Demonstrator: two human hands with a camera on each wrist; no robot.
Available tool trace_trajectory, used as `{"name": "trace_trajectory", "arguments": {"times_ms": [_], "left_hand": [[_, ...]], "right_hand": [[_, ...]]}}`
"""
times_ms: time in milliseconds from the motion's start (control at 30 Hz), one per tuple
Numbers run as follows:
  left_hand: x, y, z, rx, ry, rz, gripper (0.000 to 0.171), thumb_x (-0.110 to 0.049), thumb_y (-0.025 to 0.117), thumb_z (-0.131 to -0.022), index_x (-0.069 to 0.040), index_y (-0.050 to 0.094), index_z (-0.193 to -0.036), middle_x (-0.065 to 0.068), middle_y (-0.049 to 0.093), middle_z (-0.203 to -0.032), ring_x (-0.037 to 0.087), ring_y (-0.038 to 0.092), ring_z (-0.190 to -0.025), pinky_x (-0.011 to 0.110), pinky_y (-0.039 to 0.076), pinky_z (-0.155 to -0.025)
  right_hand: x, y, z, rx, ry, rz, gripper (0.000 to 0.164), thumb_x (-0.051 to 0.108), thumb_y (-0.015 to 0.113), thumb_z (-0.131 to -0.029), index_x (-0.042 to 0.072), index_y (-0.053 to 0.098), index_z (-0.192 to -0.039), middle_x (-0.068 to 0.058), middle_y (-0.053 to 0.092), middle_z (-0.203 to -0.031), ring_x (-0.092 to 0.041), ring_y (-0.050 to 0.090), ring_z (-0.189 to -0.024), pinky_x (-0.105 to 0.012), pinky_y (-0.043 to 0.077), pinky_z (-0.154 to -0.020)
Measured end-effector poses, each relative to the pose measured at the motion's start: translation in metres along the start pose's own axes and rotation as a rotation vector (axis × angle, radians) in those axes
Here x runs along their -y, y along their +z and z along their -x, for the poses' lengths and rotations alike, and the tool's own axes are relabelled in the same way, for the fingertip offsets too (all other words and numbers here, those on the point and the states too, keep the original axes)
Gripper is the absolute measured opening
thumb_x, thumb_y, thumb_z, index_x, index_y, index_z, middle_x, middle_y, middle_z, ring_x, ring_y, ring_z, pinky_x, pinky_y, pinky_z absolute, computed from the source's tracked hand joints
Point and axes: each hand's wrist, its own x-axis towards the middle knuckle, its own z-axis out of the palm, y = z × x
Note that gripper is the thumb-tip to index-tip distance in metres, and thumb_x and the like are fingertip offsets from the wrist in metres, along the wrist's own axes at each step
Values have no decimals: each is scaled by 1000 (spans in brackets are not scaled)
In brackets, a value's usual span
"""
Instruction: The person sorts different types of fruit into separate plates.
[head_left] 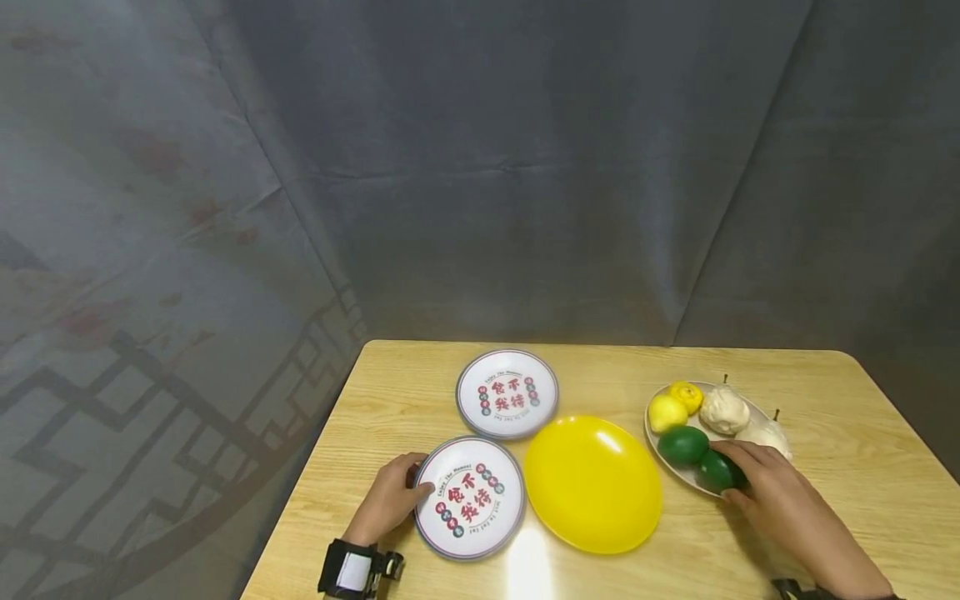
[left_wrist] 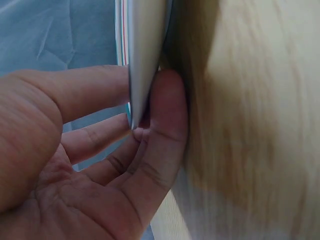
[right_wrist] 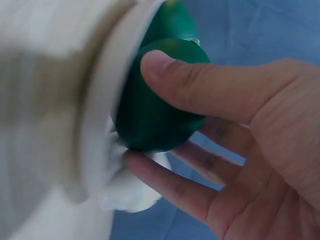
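My left hand [head_left: 390, 498] pinches the left rim of a round white plate [head_left: 468, 547] with red and blue lettering. In the left wrist view its thumb lies on the plate's face and a finger is bent behind the rim, close to the wood. My right hand [head_left: 772, 483] grips a smooth green fruit [right_wrist: 155, 110] between thumb and fingers, at the front of a pale plate [head_left: 681, 475]. A second green fruit [head_left: 681, 446] sits beside it. Behind lie two yellow fruits [head_left: 666, 413] and two whitish, stemmed fruits [head_left: 724, 410], one partly hidden by my hand.
A yellow plate [head_left: 594, 487] stands between the lettered plate and the fruit plate. Farther back is another white lettered plate [head_left: 507, 425]. All stand on a light wooden table [head_left: 405, 383], with grey cloth [head_left: 510, 250] hanging behind and to the left.
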Motion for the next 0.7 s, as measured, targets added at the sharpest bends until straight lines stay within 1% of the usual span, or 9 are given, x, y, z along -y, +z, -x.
{"name": "trace_trajectory", "arguments": {"times_ms": [100,200,267,300,367,433,533,600,700], "left_hand": [[0,0,0,0,10,-17,46,-7,81,-91,3,67,-134,6,67,-99,16,58,-87,25,52,-71],[1,1,0,-1,7,-35,46,-8,81,-91,2,67,-134,6,68,-101,16,59,-89,26,53,-73],[1,0,0,-4,11,-37,46,-8,81,-91,3,67,-134,6,68,-101,16,59,-89,28,54,-74],[1,0,-1,-5,9,-36,46,-7,81,-92,3,67,-134,7,68,-102,16,60,-89,28,55,-74],[1,0,-1,-8,-1,-31,46,-7,81,-92,3,67,-134,7,68,-103,16,60,-90,30,56,-76],[0,0,-1,-13,6,-22,46,-7,81,-91,4,67,-134,8,68,-103,17,61,-91,32,57,-77],[0,1,-2,-12,8,-18,46,-8,81,-92,3,67,-134,8,69,-103,17,61,-91,32,57,-78],[2,1,-1,-4,16,-13,46,-9,81,-92,3,67,-134,7,68,-102,17,60,-90,30,55,-77],[5,2,-1,11,28,0,45,-10,81,-93,2,67,-134,5,67,-101,15,58,-89,25,53,-73]], "right_hand": [[15,-9,-11,-5,-18,-17,70,6,97,-70,0,67,-133,-29,66,-130,-50,64,-115,-69,58,-87],[42,-16,-30,-11,-71,-60,71,9,96,-73,2,66,-137,-27,66,-134,-49,63,-119,-69,58,-91],[64,-16,-48,-39,-144,-91,70,7,96,-74,4,66,-137,-24,67,-135,-46,65,-119,-67,59,-93],[75,-15,-57,-38,-177,-110,69,7,95,-76,5,66,-139,-23,67,-136,-45,65,-120,-66,59,-94],[99,-9,-76,-7,-227,-149,68,6,93,-79,8,65,-141,-19,67,-139,-40,66,-123,-63,59,-99],[121,1,-94,19,-296,-179,67,8,92,-80,10,64,-142,-16,67,-141,-35,66,-125,-57,60,-102],[156,25,-116,81,-383,-212,65,14,91,-82,13,65,-141,-10,67,-141,-28,64,-128,-48,61,-104],[180,44,-126,119,-451,-228,62,16,91,-83,14,66,-139,-7,68,-139,-24,64,-126,-43,62,-103],[215,72,-133,179,-547,-197,59,20,90,-85,17,67,-139,-2,68,-138,-19,62,-125,-36,61,-103]]}}
